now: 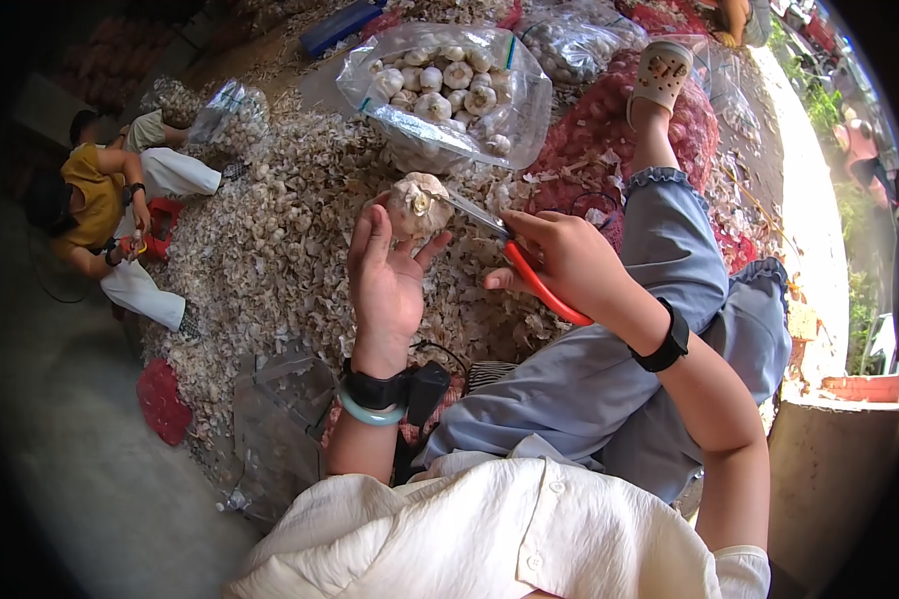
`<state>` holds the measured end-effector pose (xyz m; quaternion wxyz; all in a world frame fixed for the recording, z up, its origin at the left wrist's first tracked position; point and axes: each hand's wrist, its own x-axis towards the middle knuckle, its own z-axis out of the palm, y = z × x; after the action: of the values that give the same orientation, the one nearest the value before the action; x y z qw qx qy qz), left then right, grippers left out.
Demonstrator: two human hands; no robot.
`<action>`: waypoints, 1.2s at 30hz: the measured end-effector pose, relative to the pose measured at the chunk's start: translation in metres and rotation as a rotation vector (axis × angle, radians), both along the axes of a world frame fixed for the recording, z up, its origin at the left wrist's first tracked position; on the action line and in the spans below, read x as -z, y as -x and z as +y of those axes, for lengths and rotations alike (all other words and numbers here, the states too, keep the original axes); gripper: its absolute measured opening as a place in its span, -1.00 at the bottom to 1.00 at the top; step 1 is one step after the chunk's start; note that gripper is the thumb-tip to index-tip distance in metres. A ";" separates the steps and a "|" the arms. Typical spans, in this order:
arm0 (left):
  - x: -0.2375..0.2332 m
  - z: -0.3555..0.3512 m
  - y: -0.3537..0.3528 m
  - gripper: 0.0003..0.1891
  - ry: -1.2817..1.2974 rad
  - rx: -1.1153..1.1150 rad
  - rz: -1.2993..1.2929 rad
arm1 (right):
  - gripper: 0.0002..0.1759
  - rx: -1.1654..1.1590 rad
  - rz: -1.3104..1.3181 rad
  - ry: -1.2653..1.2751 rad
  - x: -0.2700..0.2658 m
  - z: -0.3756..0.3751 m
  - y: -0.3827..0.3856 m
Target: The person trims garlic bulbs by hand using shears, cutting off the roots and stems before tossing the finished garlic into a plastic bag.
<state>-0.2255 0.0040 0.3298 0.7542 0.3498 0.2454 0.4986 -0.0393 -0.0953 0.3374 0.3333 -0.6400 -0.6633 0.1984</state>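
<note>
A large garlic bulb (419, 207) with papery skin rests at the fingertips of my left hand (388, 285), its cut-looking top facing up towards me. The fingers behind the bulb are partly hidden. My right hand (569, 265) grips a pair of scissors (541, 285) with red handles. Their metal blades point left and reach the bulb's upper right side; whether they are parted is hard to see. Just beyond the bulb stands a clear plastic bag (519, 120) filled with whole garlic bulbs (456, 78).
Garlic skins (300, 250) cover the ground in a thick heap. A red mesh sack (689, 130) of garlic lies beside my outstretched leg. An unfilled-looking clear bag (280, 419) is at lower left. Another person (100, 200) sits at far left, with a red basket (163, 228) nearby.
</note>
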 end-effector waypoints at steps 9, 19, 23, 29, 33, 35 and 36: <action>0.008 -0.004 -0.006 -0.54 -0.143 0.018 0.158 | -0.53 0.226 -0.741 -0.490 -0.002 -0.002 0.001; 0.009 -0.004 0.000 -0.43 -0.423 0.058 0.242 | -0.55 0.055 -0.273 -0.096 0.010 -0.001 0.003; -0.004 -0.009 -0.002 -0.47 -0.398 0.049 0.213 | -0.38 0.120 -0.117 -0.047 0.011 0.002 0.002; -0.004 -0.007 -0.002 -0.65 -0.153 0.097 0.110 | -0.16 0.178 -0.013 -0.093 0.008 0.002 0.001; 0.006 -0.005 -0.005 -0.85 -0.024 0.101 -0.008 | -0.08 0.177 -0.060 -0.131 0.008 -0.001 0.006; 0.010 -0.007 -0.008 -0.89 -0.021 0.103 -0.004 | -0.08 0.170 0.001 -0.116 0.012 0.002 0.006; 0.011 -0.007 -0.009 -0.90 -0.013 0.094 -0.012 | -0.08 0.161 0.062 -0.100 0.014 0.003 0.005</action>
<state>-0.2167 -0.0035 0.3184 0.7760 0.3630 0.2208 0.4662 -0.0446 -0.0924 0.3234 0.4002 -0.6673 -0.6081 0.1575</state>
